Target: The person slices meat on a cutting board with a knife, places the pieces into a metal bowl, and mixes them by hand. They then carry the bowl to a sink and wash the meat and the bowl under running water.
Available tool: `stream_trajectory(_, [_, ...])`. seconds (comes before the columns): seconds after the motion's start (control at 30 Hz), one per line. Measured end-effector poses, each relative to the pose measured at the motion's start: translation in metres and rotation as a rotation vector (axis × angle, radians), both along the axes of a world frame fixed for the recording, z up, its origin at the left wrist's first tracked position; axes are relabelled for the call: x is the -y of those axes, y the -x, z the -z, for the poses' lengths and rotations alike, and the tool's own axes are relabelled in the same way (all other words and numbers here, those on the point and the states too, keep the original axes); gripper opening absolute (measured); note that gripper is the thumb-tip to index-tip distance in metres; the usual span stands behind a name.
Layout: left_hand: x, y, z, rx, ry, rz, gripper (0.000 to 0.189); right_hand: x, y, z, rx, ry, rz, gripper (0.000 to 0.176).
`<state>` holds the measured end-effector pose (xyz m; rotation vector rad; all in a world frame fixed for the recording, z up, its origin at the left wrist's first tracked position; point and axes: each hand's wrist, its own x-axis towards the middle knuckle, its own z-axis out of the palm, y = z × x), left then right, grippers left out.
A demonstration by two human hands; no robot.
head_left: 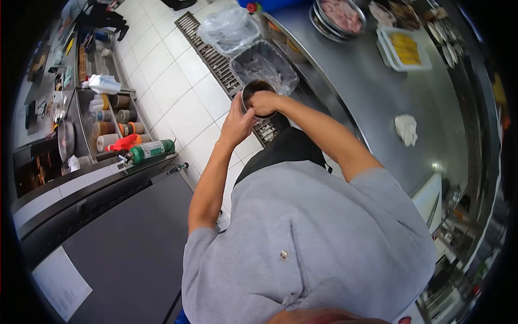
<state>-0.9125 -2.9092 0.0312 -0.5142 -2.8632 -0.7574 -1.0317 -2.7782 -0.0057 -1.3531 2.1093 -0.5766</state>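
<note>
A round metal container (258,86) with a dark inside is held out in front of my body, above the floor. My left hand (237,122) grips its near left side, thumb at the rim. Reaching over the right rim, my right hand (263,102) has its fingers down inside the container. Those fingertips and whatever they touch are hidden. Just beyond the container stands a bin (288,67) lined with clear plastic.
To the right runs a steel counter (372,102) with a bowl of raw meat (340,15), a white tray of yellow food (404,48) and a crumpled white cloth (406,130). On the left are shelved jars (105,128) and a green cylinder (151,152). Another person (100,16) stands far left.
</note>
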Motion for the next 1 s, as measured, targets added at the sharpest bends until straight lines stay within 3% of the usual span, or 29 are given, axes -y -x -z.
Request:
stream_trajectory(0.03, [0.003,0.012,0.001,0.009,0.025,-0.026,0.029,0.008,0.015,-0.004,0.038,-0.142,-0.086,0.036])
stream_trajectory(0.07, [0.006,0.022,0.002,0.007,0.032,-0.053,0.029,0.004,0.021,-0.006,0.116,-0.035,-0.001,0.035])
stream_trajectory(0.2, [0.014,0.06,0.001,0.151,0.101,-0.094,0.034,0.032,0.075,0.05,0.305,-0.077,0.002,0.041])
stream_trajectory(0.3, [0.018,0.086,-0.002,0.226,0.08,-0.18,0.039,0.039,0.111,0.002,0.496,-0.266,0.094,0.039])
stream_trajectory(0.4, [0.02,0.108,-0.002,0.274,0.134,-0.274,0.036,0.05,0.14,0.019,0.202,-0.119,-0.07,0.035])
stream_trajectory(0.43, [0.022,0.113,0.004,0.282,0.123,-0.304,0.036,0.052,0.148,0.006,0.205,-0.129,-0.101,0.035])
stream_trajectory(0.5, [0.029,0.117,0.02,0.31,0.247,-0.31,0.032,0.054,0.159,-0.027,-0.075,-0.221,-0.125,0.036])
stream_trajectory(0.57, [0.036,0.106,0.026,0.365,0.175,-0.388,0.029,0.054,0.179,-0.013,0.028,-0.193,-0.063,0.038])
stream_trajectory(0.6, [0.041,0.098,0.031,0.391,0.148,-0.442,0.028,0.053,0.187,-0.021,-0.049,-0.193,-0.084,0.036])
stream_trajectory(0.7, [0.047,0.067,0.034,0.466,0.054,-0.599,0.03,0.049,0.204,0.002,-0.03,-0.336,-0.111,0.041])
stream_trajectory(0.77, [0.047,0.037,0.039,0.303,-0.056,-0.75,0.033,0.037,0.195,0.036,-0.383,-0.314,-0.128,0.04])
stream_trajectory(0.83, [0.044,0.002,0.038,0.262,-0.201,-0.876,0.031,0.042,0.18,0.044,-0.409,-0.396,-0.171,0.034])
stream_trajectory(0.93, [0.031,-0.061,0.04,0.157,-0.188,-0.994,0.03,0.074,0.121,0.037,-0.345,-0.229,-0.188,0.024])
stream_trajectory(1.0, [0.017,-0.109,0.043,0.121,-0.119,-1.066,0.036,0.098,0.057,0.012,-0.183,0.048,-0.189,0.018])
